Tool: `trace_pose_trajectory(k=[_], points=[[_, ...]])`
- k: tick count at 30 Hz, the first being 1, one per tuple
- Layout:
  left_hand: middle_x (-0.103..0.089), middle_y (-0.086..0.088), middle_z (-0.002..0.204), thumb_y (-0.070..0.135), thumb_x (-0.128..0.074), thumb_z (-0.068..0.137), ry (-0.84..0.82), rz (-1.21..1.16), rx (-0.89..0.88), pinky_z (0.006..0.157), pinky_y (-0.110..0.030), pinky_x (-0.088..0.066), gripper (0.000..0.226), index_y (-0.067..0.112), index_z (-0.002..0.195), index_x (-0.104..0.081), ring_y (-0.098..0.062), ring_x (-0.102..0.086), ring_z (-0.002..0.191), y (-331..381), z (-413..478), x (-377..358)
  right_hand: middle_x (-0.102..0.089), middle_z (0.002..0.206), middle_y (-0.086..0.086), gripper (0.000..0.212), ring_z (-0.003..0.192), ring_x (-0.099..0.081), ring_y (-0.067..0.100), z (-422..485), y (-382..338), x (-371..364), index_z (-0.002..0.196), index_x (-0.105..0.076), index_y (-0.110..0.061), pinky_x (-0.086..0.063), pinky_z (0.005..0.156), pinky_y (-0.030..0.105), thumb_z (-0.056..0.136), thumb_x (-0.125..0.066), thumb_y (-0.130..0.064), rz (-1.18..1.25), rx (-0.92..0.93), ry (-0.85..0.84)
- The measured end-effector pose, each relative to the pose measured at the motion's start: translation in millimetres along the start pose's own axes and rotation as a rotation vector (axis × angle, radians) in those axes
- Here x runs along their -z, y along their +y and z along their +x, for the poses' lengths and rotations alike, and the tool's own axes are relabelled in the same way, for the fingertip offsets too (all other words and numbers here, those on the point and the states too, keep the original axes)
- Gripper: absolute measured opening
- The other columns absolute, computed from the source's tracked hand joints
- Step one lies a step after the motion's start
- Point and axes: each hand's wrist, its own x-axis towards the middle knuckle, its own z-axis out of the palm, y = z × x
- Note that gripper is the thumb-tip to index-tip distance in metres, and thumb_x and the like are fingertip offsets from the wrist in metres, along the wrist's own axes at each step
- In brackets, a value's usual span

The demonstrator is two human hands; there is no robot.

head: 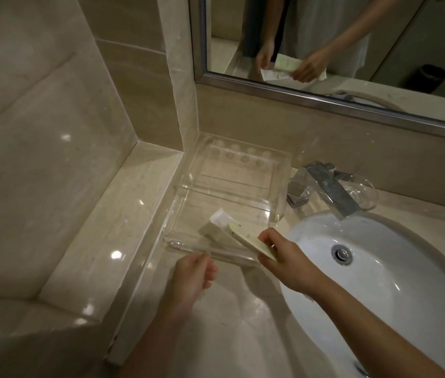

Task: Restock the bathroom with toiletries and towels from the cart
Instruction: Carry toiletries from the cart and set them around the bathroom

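Observation:
A clear acrylic tray (245,184) stands on the marble counter in the corner, left of the sink. My right hand (286,257) grips a flat pale green toiletry packet (245,236), holding it over the tray's front edge. A white packet (220,218) lies in the tray's front part, just beyond the green one. My left hand (194,276) hovers at the tray's near rim with its fingers curled, and nothing clearly shows in it. The mirror reflects both hands with the packets.
A white oval sink (395,285) fills the right side, with a chrome faucet (325,186) behind it and a clear glass dish (363,192) beside the faucet. A framed mirror (325,36) hangs above. Marble walls (52,105) close the left side.

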Motion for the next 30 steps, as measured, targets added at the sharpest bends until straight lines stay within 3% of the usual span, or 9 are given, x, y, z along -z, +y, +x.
trace_pose_trajectory(k=[2, 6, 9, 13, 18, 24, 30], points=[[-0.065, -0.006, 0.074, 0.019, -0.054, 0.093, -0.045, 0.011, -0.133, 0.052, -0.027, -0.044, 0.011, 0.014, 0.085, -0.059, -0.014, -0.058, 0.056, 15.1, -3.2, -0.4, -0.056, 0.085, -0.003, 0.013, 0.072, -0.052, 0.014, 1.1, -4.8, -2.0, 0.095, -0.045, -0.020, -0.042, 0.063, 0.027, 0.089, -0.054, -0.013, -0.033, 0.042, -0.036], [-0.068, -0.005, 0.087, 0.020, -0.056, 0.091, -0.127, 0.100, -0.275, 0.067, -0.036, -0.054, 0.013, 0.012, 0.101, -0.060, -0.018, -0.067, 0.077, 43.1, 1.8, 2.7, -0.054, 0.083, -0.011, 0.015, 0.070, -0.050, 0.007, 3.8, -11.7, -5.8, 0.092, -0.043, -0.023, -0.039, 0.061, 0.022, 0.089, -0.056, -0.018, -0.163, 0.125, -0.078], [-0.067, -0.011, 0.091, 0.008, -0.060, 0.087, -0.095, 0.184, -0.348, 0.060, -0.022, -0.056, 0.011, 0.008, 0.098, -0.059, -0.017, -0.067, 0.075, 52.7, 14.0, 9.2, -0.051, 0.081, -0.014, 0.017, 0.068, -0.048, 0.005, 7.0, -12.0, -3.6, 0.089, -0.040, -0.026, -0.037, 0.059, 0.021, 0.089, -0.058, -0.024, -0.226, 0.166, -0.068], [-0.062, -0.012, 0.098, 0.005, -0.060, 0.086, 0.049, 0.162, -0.418, 0.050, -0.010, -0.048, 0.026, 0.017, 0.105, -0.047, -0.014, -0.062, 0.070, 62.7, 30.6, 19.8, -0.054, 0.082, -0.009, 0.016, 0.068, -0.048, 0.008, 14.6, -2.7, 1.4, 0.090, -0.043, -0.023, -0.037, 0.059, 0.022, 0.090, -0.058, -0.028, -0.241, 0.133, -0.044], [-0.059, -0.010, 0.096, 0.008, -0.053, 0.091, 0.158, 0.419, -0.595, 0.045, -0.008, -0.042, 0.022, 0.015, 0.108, -0.041, -0.020, -0.062, 0.078, 59.1, 39.5, 16.7, -0.056, 0.090, -0.004, 0.011, 0.077, -0.053, 0.017, 41.4, 8.7, -5.7, 0.095, -0.045, -0.020, -0.044, 0.066, 0.032, 0.090, -0.055, -0.022, -0.355, 0.079, -0.023], [-0.057, -0.009, 0.103, 0.013, -0.045, 0.096, 0.262, 0.686, -0.615, 0.052, -0.015, -0.034, 0.030, 0.022, 0.124, -0.041, -0.019, -0.056, 0.087, 48.1, 51.4, 13.2, -0.057, 0.106, 0.009, 0.018, 0.091, -0.053, 0.024, 68.0, 10.7, -22.2, 0.111, -0.048, -0.013, -0.043, 0.074, 0.034, 0.093, -0.046, -0.016, -0.443, 0.040, -0.103], [-0.051, -0.013, 0.101, 0.023, -0.048, 0.094, 0.245, 0.973, -0.676, 0.068, -0.030, -0.041, 0.017, 0.012, 0.106, -0.052, -0.024, -0.051, 0.088, 35.3, 66.5, 18.9, -0.056, 0.113, 0.012, 0.022, 0.089, -0.050, 0.021, 71.8, 13.9, -26.1, 0.114, -0.047, -0.008, -0.036, 0.073, 0.027, 0.096, -0.046, -0.021, -0.402, -0.041, -0.181]])
